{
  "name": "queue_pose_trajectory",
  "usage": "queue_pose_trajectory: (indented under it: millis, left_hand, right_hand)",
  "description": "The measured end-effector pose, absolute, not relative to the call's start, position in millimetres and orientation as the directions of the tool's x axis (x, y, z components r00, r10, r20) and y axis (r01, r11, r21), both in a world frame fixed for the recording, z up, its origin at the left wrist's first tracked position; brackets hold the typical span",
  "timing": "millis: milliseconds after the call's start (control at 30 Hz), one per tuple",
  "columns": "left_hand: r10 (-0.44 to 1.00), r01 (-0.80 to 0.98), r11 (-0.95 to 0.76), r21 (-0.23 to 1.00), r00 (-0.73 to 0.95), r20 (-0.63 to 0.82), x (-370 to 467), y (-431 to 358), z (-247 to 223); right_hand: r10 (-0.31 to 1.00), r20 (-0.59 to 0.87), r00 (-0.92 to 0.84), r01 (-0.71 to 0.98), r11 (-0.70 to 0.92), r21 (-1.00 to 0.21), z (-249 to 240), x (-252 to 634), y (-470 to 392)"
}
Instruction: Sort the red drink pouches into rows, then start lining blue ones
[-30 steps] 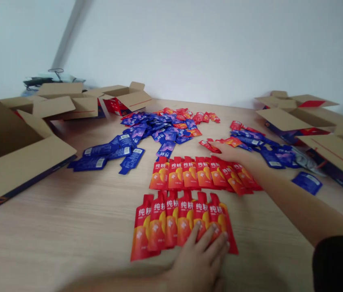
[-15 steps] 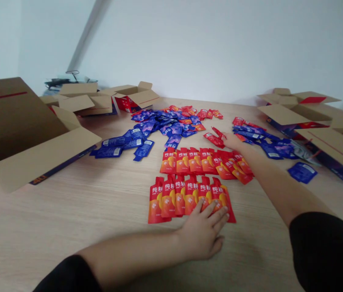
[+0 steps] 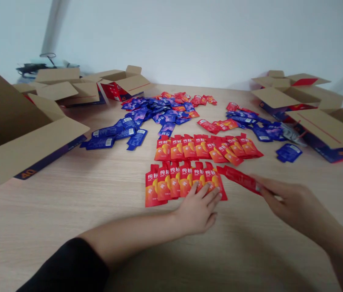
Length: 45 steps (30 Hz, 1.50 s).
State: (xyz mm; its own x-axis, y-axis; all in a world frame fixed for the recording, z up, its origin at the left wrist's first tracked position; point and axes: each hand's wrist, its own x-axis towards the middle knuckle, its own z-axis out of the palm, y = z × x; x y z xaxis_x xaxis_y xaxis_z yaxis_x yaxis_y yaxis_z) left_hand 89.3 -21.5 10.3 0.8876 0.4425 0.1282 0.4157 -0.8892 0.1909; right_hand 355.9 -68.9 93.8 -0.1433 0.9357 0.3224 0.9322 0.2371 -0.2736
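Observation:
Two overlapping rows of red-orange sachets lie on the wooden table [image 3: 67, 211]: a near row [image 3: 171, 182] and a far row [image 3: 204, 147]. My left hand [image 3: 198, 209] rests flat with its fingertips on the right end of the near row. My right hand [image 3: 293, 200] pinches one red sachet [image 3: 240, 177] by its end and holds it just right of that row, low over the table.
A loose pile of blue sachets [image 3: 156, 117] and scattered red ones [image 3: 216, 125] lies farther back. Open cardboard boxes stand at the left [image 3: 22, 134], back left [image 3: 67, 87] and right [image 3: 320, 121]. A single blue sachet [image 3: 288, 153] lies right of the far row.
My right hand has pulled back from the scattered sachets at the far right, bringing one red sachet beside the near row. My left hand stays on the near row.

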Motion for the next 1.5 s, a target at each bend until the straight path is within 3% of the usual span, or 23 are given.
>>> queue_pose_trajectory:
  millis: [167, 300, 633, 767, 967, 1233, 1500]
  left_hand:
    - [0.446, 0.417, -0.885, 0.208, 0.888, 0.117, 91, -21, 11]
    - [0.450, 0.421, -0.882, 0.211, 0.887, 0.109, 91, -20, 12]
    - [0.465, 0.433, -0.874, 0.219, 0.876, 0.125, 92, -21, 12]
    - [0.508, 0.479, -0.857, 0.187, 0.847, 0.157, 94, -21, 19]
    - [0.474, 0.448, -0.880, 0.158, 0.850, 0.229, 111, -14, 33]
    - [0.350, 0.335, -0.936, 0.107, 0.913, 0.209, 134, -6, 5]
    - [0.395, 0.376, -0.918, 0.128, 0.898, 0.193, 136, -11, 1]
  right_hand:
    - [0.933, 0.347, -0.096, 0.976, 0.157, -0.153, 36, 332, -90]
    - [0.939, 0.301, -0.169, 0.975, 0.204, -0.089, 3, 314, -81]
    - [0.958, 0.176, -0.225, 0.897, 0.274, -0.346, -2, 311, -80]
    - [0.942, 0.207, -0.266, 0.874, 0.326, -0.361, 2, 315, -83]
    - [0.865, 0.462, -0.197, 0.896, 0.351, -0.273, 45, 346, -48]
    - [0.905, 0.344, -0.250, 0.967, 0.248, 0.050, 30, 383, 27]
    - [0.899, 0.327, -0.293, 0.940, 0.333, -0.073, 8, 387, 51]
